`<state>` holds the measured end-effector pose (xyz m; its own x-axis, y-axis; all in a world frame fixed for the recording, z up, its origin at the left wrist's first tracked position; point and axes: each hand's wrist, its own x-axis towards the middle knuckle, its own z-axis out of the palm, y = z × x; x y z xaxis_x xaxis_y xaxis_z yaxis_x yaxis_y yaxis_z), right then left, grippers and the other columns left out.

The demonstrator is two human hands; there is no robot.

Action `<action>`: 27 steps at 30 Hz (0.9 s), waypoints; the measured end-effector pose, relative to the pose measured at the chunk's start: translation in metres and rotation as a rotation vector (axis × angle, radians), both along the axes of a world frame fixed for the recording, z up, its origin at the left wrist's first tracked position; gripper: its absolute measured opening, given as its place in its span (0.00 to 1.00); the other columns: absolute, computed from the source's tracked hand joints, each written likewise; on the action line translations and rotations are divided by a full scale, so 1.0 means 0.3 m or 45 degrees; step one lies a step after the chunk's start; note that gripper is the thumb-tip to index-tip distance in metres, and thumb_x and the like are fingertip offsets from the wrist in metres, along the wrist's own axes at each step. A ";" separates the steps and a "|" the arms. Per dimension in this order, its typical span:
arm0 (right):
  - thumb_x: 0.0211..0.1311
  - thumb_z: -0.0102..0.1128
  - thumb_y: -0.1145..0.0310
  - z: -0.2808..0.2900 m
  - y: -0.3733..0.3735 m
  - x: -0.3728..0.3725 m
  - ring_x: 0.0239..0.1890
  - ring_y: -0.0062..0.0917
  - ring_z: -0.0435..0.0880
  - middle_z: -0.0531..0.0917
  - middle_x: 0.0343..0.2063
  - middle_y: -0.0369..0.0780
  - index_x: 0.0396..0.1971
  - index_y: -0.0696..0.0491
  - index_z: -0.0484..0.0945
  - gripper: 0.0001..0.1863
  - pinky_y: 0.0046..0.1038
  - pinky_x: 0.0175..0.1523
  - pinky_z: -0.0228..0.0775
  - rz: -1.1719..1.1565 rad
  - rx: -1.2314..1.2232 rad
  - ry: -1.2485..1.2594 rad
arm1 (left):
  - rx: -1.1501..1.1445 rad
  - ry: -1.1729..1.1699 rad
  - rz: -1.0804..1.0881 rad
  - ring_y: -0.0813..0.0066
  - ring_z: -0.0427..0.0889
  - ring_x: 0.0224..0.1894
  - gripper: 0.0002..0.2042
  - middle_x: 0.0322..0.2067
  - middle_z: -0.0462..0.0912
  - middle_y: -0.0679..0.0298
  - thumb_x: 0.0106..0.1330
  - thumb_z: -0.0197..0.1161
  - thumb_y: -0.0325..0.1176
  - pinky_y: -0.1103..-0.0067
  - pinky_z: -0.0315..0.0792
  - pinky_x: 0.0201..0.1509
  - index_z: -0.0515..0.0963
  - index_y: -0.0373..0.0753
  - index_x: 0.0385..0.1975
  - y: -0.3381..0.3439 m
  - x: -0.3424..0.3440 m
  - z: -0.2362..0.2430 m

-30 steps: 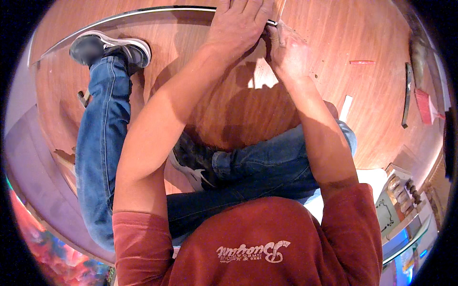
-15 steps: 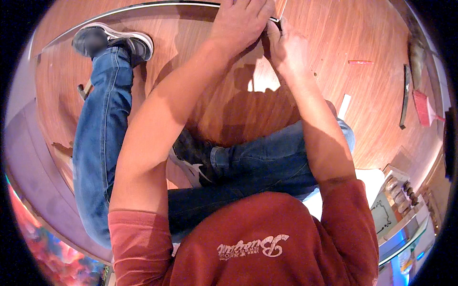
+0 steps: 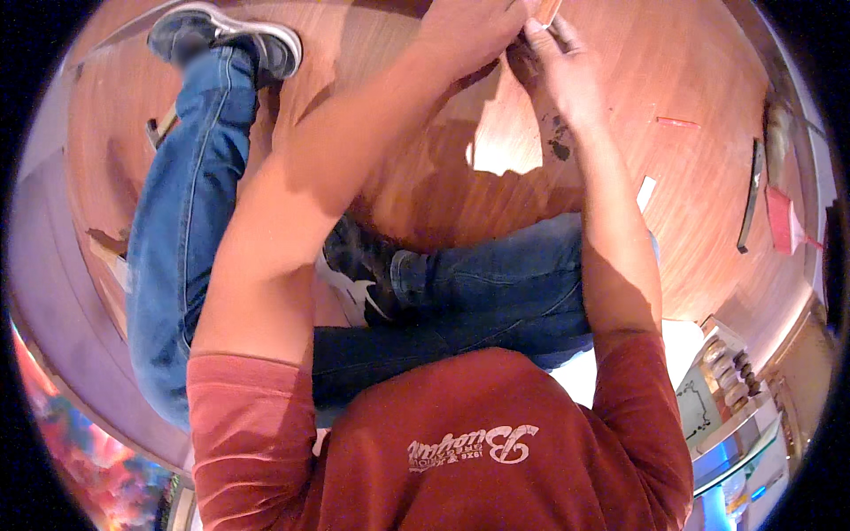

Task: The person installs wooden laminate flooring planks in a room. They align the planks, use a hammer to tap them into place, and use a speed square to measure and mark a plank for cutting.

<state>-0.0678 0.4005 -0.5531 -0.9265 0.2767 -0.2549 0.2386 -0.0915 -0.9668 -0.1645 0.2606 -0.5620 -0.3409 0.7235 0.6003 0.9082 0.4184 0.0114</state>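
Both my hands are close together near the top edge, in front of my crossed legs. A narrow wood-coloured piece with a pale edge (image 3: pixel 548 11) sits between them, partly cut off by the picture's top. My left hand (image 3: pixel 474 37) is closed, its fingertips against the piece's left side. From the right, my right hand (image 3: pixel 569 78) pinches the piece between thumb and fingers. Dark crumbs (image 3: pixel 558 140) lie on the wood-grained floor (image 3: pixel 425 190) below my right hand. A bright patch of light (image 3: pixel 503 137) falls between my forearms.
A thin red stick (image 3: pixel 677 121), a white strip (image 3: pixel 647 192) and a long dark strip (image 3: pixel 751 196) lie on the right. Beyond them is a pink brush-like tool (image 3: pixel 781 219). A wooden-handled tool (image 3: pixel 162 126) lies beside my left leg (image 3: pixel 199 177).
Both hands have shifted slightly right. The long, curved, dark-edged strip across the top no longer shows there. The wood-coloured piece and the dark crumbs have come into view.
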 end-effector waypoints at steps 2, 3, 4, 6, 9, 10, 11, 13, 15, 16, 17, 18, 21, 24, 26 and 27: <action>0.77 0.60 0.68 0.005 0.002 -0.004 0.49 0.22 0.83 0.86 0.49 0.37 0.61 0.58 0.79 0.18 0.25 0.55 0.76 -0.091 -0.062 -0.040 | -0.030 0.023 -0.047 0.51 0.69 0.72 0.26 0.67 0.74 0.49 0.66 0.56 0.32 0.58 0.60 0.77 0.73 0.30 0.65 -0.014 -0.012 -0.008; 0.77 0.60 0.67 0.007 0.015 -0.005 0.49 0.21 0.82 0.86 0.49 0.37 0.61 0.58 0.79 0.18 0.25 0.56 0.75 -0.067 0.009 -0.061 | -0.063 0.017 -0.099 0.51 0.70 0.71 0.26 0.67 0.74 0.48 0.66 0.56 0.32 0.60 0.61 0.76 0.72 0.29 0.64 -0.018 -0.029 -0.010; 0.77 0.61 0.67 0.005 0.048 0.007 0.49 0.20 0.82 0.86 0.49 0.36 0.60 0.59 0.80 0.18 0.24 0.56 0.75 -0.058 0.089 -0.085 | -0.087 -0.002 -0.115 0.51 0.70 0.71 0.26 0.67 0.74 0.48 0.66 0.56 0.32 0.60 0.61 0.76 0.72 0.29 0.64 -0.020 -0.043 -0.015; 0.77 0.60 0.65 -0.019 0.082 0.005 0.50 0.19 0.81 0.85 0.49 0.35 0.59 0.59 0.80 0.18 0.23 0.56 0.74 -0.008 0.100 -0.054 | -0.167 -0.019 -0.126 0.51 0.71 0.70 0.26 0.66 0.74 0.47 0.66 0.56 0.32 0.60 0.62 0.75 0.72 0.29 0.64 -0.066 -0.095 0.024; 0.77 0.60 0.64 -0.031 0.041 -0.017 0.49 0.25 0.85 0.87 0.49 0.39 0.62 0.58 0.78 0.20 0.27 0.56 0.76 0.033 0.015 -0.047 | -0.245 0.015 -0.030 0.49 0.69 0.71 0.29 0.67 0.73 0.45 0.65 0.58 0.32 0.60 0.61 0.76 0.68 0.30 0.67 -0.304 -0.216 0.053; 0.76 0.61 0.62 -0.038 0.056 -0.017 0.51 0.28 0.85 0.87 0.50 0.41 0.63 0.59 0.77 0.22 0.29 0.59 0.76 0.017 -0.010 -0.088 | -0.308 0.074 0.090 0.49 0.67 0.72 0.30 0.68 0.72 0.45 0.64 0.60 0.33 0.59 0.59 0.76 0.67 0.30 0.68 -0.320 -0.207 0.084; 0.76 0.62 0.60 -0.045 0.074 -0.016 0.54 0.31 0.86 0.87 0.52 0.44 0.64 0.60 0.76 0.25 0.32 0.61 0.76 0.001 -0.037 -0.128 | -0.313 0.049 0.082 0.50 0.66 0.73 0.32 0.68 0.71 0.46 0.63 0.63 0.35 0.59 0.58 0.77 0.67 0.30 0.68 -0.314 -0.209 0.076; 0.74 0.64 0.58 -0.036 0.079 -0.019 0.58 0.34 0.85 0.85 0.55 0.46 0.65 0.63 0.74 0.29 0.34 0.64 0.75 -0.028 -0.065 -0.185 | -0.329 0.002 0.073 0.50 0.64 0.75 0.36 0.70 0.69 0.46 0.61 0.67 0.39 0.59 0.56 0.78 0.66 0.30 0.69 -0.309 -0.213 0.067; 0.72 0.67 0.60 0.004 0.059 -0.006 0.61 0.35 0.83 0.82 0.59 0.47 0.64 0.68 0.72 0.31 0.33 0.67 0.73 -0.052 -0.064 -0.221 | -0.334 -0.039 0.052 0.51 0.63 0.75 0.41 0.71 0.68 0.47 0.58 0.70 0.42 0.58 0.55 0.79 0.65 0.30 0.71 -0.312 -0.215 0.075; 0.72 0.67 0.60 0.012 0.054 -0.004 0.60 0.36 0.83 0.82 0.59 0.48 0.65 0.69 0.71 0.33 0.33 0.67 0.73 -0.072 -0.055 -0.230 | -0.328 -0.066 0.042 0.51 0.62 0.76 0.43 0.72 0.67 0.47 0.56 0.72 0.44 0.58 0.54 0.79 0.64 0.30 0.71 -0.308 -0.216 0.070; 0.72 0.67 0.60 0.018 0.048 -0.003 0.60 0.36 0.83 0.81 0.59 0.49 0.66 0.70 0.69 0.34 0.33 0.67 0.73 -0.091 -0.047 -0.239 | -0.318 -0.052 0.050 0.51 0.62 0.76 0.44 0.72 0.67 0.48 0.56 0.73 0.44 0.59 0.54 0.79 0.64 0.30 0.71 -0.307 -0.222 0.058; 0.72 0.68 0.59 0.022 0.041 -0.003 0.60 0.37 0.83 0.81 0.59 0.49 0.68 0.70 0.68 0.36 0.33 0.67 0.73 -0.109 -0.039 -0.247 | -0.310 -0.037 0.058 0.52 0.62 0.76 0.45 0.72 0.67 0.48 0.55 0.73 0.45 0.59 0.54 0.79 0.64 0.30 0.72 -0.310 -0.228 0.046; 0.71 0.69 0.59 0.022 0.032 0.005 0.61 0.36 0.83 0.80 0.60 0.50 0.70 0.72 0.63 0.41 0.32 0.66 0.74 -0.189 0.023 -0.283 | -0.358 -0.045 0.099 0.52 0.62 0.76 0.46 0.72 0.67 0.50 0.54 0.75 0.45 0.60 0.53 0.80 0.64 0.31 0.72 -0.308 -0.217 0.054; 0.70 0.71 0.60 0.009 0.054 0.004 0.61 0.35 0.82 0.79 0.61 0.51 0.71 0.73 0.61 0.43 0.30 0.65 0.75 -0.098 0.034 -0.258 | -0.384 -0.088 0.112 0.53 0.62 0.76 0.46 0.72 0.67 0.50 0.53 0.75 0.44 0.60 0.53 0.80 0.64 0.31 0.72 -0.298 -0.205 0.078; 0.70 0.71 0.59 0.008 0.044 0.013 0.58 0.29 0.83 0.83 0.58 0.47 0.68 0.68 0.70 0.37 0.26 0.62 0.76 -0.180 0.020 -0.229 | -0.360 -0.111 0.093 0.53 0.61 0.77 0.46 0.72 0.67 0.50 0.53 0.76 0.44 0.60 0.53 0.80 0.64 0.30 0.72 -0.276 -0.205 0.058; 0.70 0.71 0.58 0.026 0.035 0.009 0.57 0.27 0.83 0.84 0.56 0.45 0.67 0.67 0.72 0.35 0.26 0.61 0.75 -0.139 0.034 -0.217 | -0.368 -0.104 0.102 0.53 0.61 0.76 0.46 0.72 0.67 0.50 0.53 0.76 0.43 0.60 0.53 0.80 0.64 0.30 0.72 -0.284 -0.208 0.068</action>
